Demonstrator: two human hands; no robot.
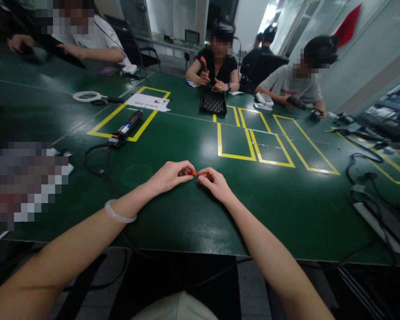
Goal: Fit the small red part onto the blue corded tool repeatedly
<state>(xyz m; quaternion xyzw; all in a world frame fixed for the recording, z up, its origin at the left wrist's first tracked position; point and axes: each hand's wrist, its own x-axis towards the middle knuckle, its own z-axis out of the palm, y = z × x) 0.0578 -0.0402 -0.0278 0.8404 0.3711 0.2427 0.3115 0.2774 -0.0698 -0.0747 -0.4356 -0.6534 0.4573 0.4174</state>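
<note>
Above the green table (180, 213), my left hand (173, 176) pinches a small orange-red piece (194, 173) between thumb and fingertips. The piece is mostly covered by the fingers, so its kind cannot be made out. Close beside it, my right hand (216, 183) has its thumb and fingers curled together. Its fingertips nearly meet those of the left hand at the orange piece. Whatever the right fingers may hold is too small or hidden to name. A pale bracelet circles my left wrist.
To the left lies a black cylindrical tool (128, 126) with a cable. Behind it are a white paper (148, 102) and a white ring-shaped item (86, 96). Yellow tape marks rectangles. Across the table, a person works over a black tray (213, 110). Cables and a power strip lie right.
</note>
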